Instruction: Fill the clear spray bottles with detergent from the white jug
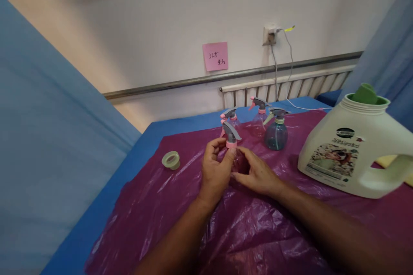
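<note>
My left hand [215,171] and my right hand [256,174] are wrapped round a small clear spray bottle [232,146] with a grey trigger and a pink collar. It stands upright on the purple plastic sheet [180,223]. The left fingers pinch near the pink collar, and the right hand cups the bottle's body from the right. Behind it stand a second pink-collared spray bottle [230,117], a third pink-trigger one [259,117] and a bluish bottle with a green collar [276,131].
A large white detergent jug [348,154] with a green cap inside its open neck stands at the right. A pale green tape roll [171,160] lies on the sheet's left edge. Blue cloth [48,146] rises at left. A pink note [215,56], a socket and a radiator are on the wall.
</note>
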`<state>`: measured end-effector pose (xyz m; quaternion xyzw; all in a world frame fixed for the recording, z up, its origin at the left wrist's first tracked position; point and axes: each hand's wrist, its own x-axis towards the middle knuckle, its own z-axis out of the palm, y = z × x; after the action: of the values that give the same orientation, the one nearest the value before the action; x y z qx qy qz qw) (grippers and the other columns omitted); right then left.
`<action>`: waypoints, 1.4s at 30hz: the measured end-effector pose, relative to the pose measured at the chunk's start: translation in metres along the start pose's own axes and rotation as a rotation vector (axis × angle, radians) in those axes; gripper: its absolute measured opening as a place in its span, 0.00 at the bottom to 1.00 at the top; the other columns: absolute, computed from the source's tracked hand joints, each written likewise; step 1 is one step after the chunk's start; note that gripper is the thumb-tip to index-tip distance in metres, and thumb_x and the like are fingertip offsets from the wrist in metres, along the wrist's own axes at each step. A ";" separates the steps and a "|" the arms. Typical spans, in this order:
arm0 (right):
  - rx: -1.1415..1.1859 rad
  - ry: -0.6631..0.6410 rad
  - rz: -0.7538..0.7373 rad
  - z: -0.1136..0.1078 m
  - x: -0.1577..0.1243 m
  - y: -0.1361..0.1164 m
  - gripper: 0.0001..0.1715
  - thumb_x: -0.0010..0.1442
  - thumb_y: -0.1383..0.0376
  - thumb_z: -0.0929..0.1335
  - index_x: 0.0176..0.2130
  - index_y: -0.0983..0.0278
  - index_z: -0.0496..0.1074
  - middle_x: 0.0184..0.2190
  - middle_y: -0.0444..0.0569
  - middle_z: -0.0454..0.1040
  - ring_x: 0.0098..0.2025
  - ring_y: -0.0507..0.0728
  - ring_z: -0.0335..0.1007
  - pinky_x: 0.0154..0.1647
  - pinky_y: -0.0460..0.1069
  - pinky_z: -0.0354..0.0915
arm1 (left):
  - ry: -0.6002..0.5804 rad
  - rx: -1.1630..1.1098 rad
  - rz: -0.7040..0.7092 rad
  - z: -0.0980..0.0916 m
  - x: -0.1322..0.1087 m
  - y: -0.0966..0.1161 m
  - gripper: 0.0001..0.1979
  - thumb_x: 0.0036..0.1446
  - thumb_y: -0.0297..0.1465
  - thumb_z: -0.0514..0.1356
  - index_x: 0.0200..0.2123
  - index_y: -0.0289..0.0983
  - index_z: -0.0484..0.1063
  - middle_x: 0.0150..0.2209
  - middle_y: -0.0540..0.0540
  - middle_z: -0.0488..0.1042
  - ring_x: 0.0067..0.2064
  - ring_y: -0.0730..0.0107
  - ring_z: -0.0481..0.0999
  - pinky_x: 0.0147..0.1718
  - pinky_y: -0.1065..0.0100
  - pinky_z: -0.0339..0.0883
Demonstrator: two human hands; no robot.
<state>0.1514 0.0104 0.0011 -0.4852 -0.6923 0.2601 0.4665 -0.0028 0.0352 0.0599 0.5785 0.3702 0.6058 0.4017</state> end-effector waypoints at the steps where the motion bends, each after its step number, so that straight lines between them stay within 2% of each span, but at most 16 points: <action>1: -0.005 0.001 0.004 0.000 0.000 0.000 0.46 0.60 0.57 0.79 0.70 0.56 0.64 0.67 0.57 0.74 0.67 0.69 0.73 0.70 0.69 0.68 | 0.014 -0.038 -0.003 0.000 0.002 0.004 0.18 0.61 0.34 0.72 0.52 0.40 0.75 0.52 0.41 0.83 0.54 0.60 0.83 0.58 0.57 0.75; 5: -0.020 0.006 0.006 0.000 0.000 -0.001 0.46 0.59 0.57 0.79 0.70 0.57 0.64 0.68 0.58 0.74 0.68 0.68 0.72 0.71 0.67 0.67 | 0.114 -0.185 0.025 -0.006 0.014 0.023 0.21 0.59 0.36 0.75 0.53 0.40 0.76 0.50 0.42 0.85 0.51 0.62 0.85 0.55 0.60 0.77; 8: -0.029 0.014 0.006 0.000 0.000 -0.002 0.46 0.59 0.56 0.79 0.70 0.57 0.64 0.68 0.58 0.74 0.69 0.69 0.72 0.71 0.67 0.67 | 0.179 -0.219 0.076 -0.014 0.022 0.033 0.22 0.59 0.37 0.76 0.53 0.40 0.77 0.52 0.42 0.85 0.53 0.62 0.85 0.58 0.59 0.76; 14: -0.040 0.024 0.009 0.002 -0.002 0.001 0.46 0.59 0.56 0.79 0.71 0.55 0.65 0.69 0.58 0.73 0.70 0.70 0.71 0.72 0.68 0.66 | 0.206 -0.232 0.041 -0.027 0.024 0.045 0.21 0.58 0.35 0.76 0.53 0.41 0.79 0.53 0.43 0.85 0.54 0.63 0.84 0.61 0.59 0.74; 18: -0.033 0.030 0.010 0.003 -0.002 0.005 0.49 0.58 0.55 0.79 0.72 0.55 0.64 0.70 0.58 0.73 0.71 0.70 0.70 0.73 0.69 0.64 | 0.206 -0.217 0.064 -0.031 0.028 0.066 0.20 0.57 0.35 0.77 0.51 0.41 0.80 0.51 0.44 0.85 0.54 0.62 0.84 0.63 0.56 0.73; 22: -0.020 0.027 0.021 0.003 -0.001 0.006 0.48 0.59 0.55 0.79 0.71 0.56 0.65 0.69 0.58 0.73 0.70 0.70 0.71 0.73 0.69 0.65 | 0.198 -0.232 0.084 -0.034 0.039 0.089 0.20 0.54 0.34 0.78 0.49 0.40 0.80 0.50 0.44 0.85 0.53 0.61 0.84 0.61 0.57 0.75; 25: -0.015 0.026 0.036 0.003 -0.001 0.006 0.48 0.59 0.55 0.79 0.71 0.57 0.65 0.69 0.59 0.73 0.70 0.70 0.71 0.73 0.69 0.64 | 0.215 -0.225 0.078 -0.041 0.045 0.098 0.20 0.53 0.33 0.78 0.48 0.40 0.80 0.49 0.44 0.84 0.51 0.63 0.83 0.58 0.60 0.76; 29: 0.005 0.024 0.048 0.004 -0.003 0.007 0.48 0.59 0.54 0.79 0.72 0.57 0.64 0.70 0.59 0.73 0.71 0.70 0.70 0.74 0.69 0.63 | 0.249 -0.152 0.117 -0.064 0.051 0.097 0.21 0.50 0.32 0.79 0.47 0.40 0.80 0.47 0.45 0.84 0.49 0.64 0.83 0.56 0.60 0.76; 33: 0.024 0.029 0.056 0.005 -0.005 0.009 0.48 0.59 0.53 0.79 0.72 0.56 0.65 0.69 0.58 0.73 0.71 0.70 0.70 0.74 0.70 0.63 | 0.258 -0.001 0.210 -0.100 0.059 0.088 0.22 0.48 0.31 0.79 0.46 0.39 0.79 0.45 0.45 0.84 0.49 0.65 0.83 0.55 0.61 0.75; 36: 0.024 0.035 0.059 0.006 -0.006 0.010 0.48 0.59 0.53 0.79 0.71 0.55 0.65 0.69 0.58 0.74 0.71 0.71 0.71 0.74 0.71 0.64 | 0.228 0.155 0.237 -0.126 0.060 0.077 0.21 0.49 0.31 0.78 0.46 0.39 0.79 0.47 0.44 0.84 0.50 0.62 0.84 0.57 0.58 0.75; 39: 0.014 0.035 0.061 0.006 -0.007 0.010 0.47 0.59 0.53 0.79 0.71 0.54 0.65 0.68 0.57 0.74 0.70 0.71 0.71 0.73 0.71 0.65 | 0.130 0.416 0.256 -0.146 0.051 0.062 0.16 0.54 0.31 0.74 0.47 0.42 0.80 0.49 0.44 0.85 0.52 0.58 0.84 0.60 0.55 0.73; 42: 0.001 0.033 0.060 0.006 -0.008 0.011 0.47 0.59 0.53 0.79 0.72 0.55 0.64 0.69 0.57 0.73 0.71 0.71 0.70 0.73 0.70 0.65 | -0.108 0.691 0.318 -0.156 0.036 0.052 0.13 0.61 0.30 0.67 0.49 0.45 0.81 0.49 0.45 0.85 0.51 0.58 0.84 0.57 0.56 0.74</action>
<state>0.1512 0.0080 -0.0132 -0.5096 -0.6696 0.2664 0.4702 -0.1621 0.0498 0.1135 0.7610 0.4366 0.4687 0.1032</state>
